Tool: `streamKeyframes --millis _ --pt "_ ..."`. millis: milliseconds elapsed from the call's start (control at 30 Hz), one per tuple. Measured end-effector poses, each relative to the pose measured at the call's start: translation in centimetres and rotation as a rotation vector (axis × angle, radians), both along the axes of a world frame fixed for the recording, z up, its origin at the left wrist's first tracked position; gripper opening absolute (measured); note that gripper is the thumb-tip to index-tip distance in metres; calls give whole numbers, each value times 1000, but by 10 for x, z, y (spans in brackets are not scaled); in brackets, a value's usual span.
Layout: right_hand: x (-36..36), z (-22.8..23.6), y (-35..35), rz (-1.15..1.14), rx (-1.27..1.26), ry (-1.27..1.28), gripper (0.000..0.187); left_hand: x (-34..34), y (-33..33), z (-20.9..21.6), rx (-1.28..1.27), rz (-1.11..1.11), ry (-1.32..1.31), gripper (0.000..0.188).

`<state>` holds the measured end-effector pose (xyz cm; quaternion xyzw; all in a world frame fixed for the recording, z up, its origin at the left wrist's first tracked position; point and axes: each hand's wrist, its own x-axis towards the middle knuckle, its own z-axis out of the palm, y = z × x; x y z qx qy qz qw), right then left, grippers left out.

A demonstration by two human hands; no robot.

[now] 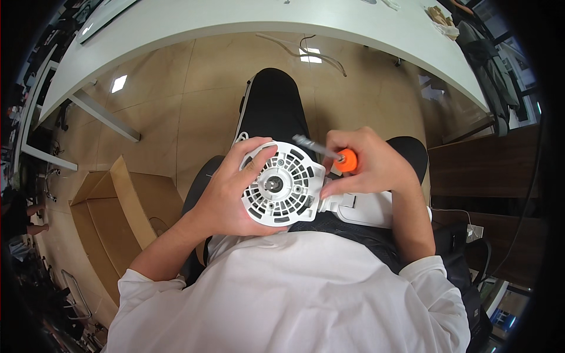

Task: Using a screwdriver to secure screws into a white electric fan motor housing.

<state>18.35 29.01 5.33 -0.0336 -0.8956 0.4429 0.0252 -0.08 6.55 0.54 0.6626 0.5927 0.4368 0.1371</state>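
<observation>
Across my lap lies a white fan body; its round slotted motor housing (289, 205) faces up, with a metal shaft at the centre. My left hand (228, 197) is closed round the housing's left rim, fingers over the top edge. In my right hand (379, 162) is a screwdriver (347, 160) with an orange handle. Its metal shank points up and left, passing over the housing's right edge. The right fingertips are close to the joint where the housing meets the white neck (365, 209), which stretches right under my right wrist. Whether they touch it I cannot tell.
An open cardboard box (109, 220) stands on the floor to my left. Ahead is a white curved-looking table (247, 15) on metal legs. A loose cable (326, 57) lies on the tiles beneath it. A black bag (452, 250) is at my right.
</observation>
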Motion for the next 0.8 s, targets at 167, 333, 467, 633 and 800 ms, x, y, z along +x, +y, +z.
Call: streamKeyframes --millis 167,333,467,633,800 --pt "10 8 6 -170 -340 -3 49 2 -3 -6 -32 11 -58 115" --pt "20 21 8 -143 -573 129 45 3 -3 -6 -27 23 -42 114" --pt "36 35 15 -67 -735 217 30 3 -2 -4 -12 21 -26 113" --pt "48 47 36 384 -1244 190 16 3 -4 -5 -11 35 -19 112" --pt "45 57 23 563 -1379 162 9 3 -2 -3 -15 35 -9 117"
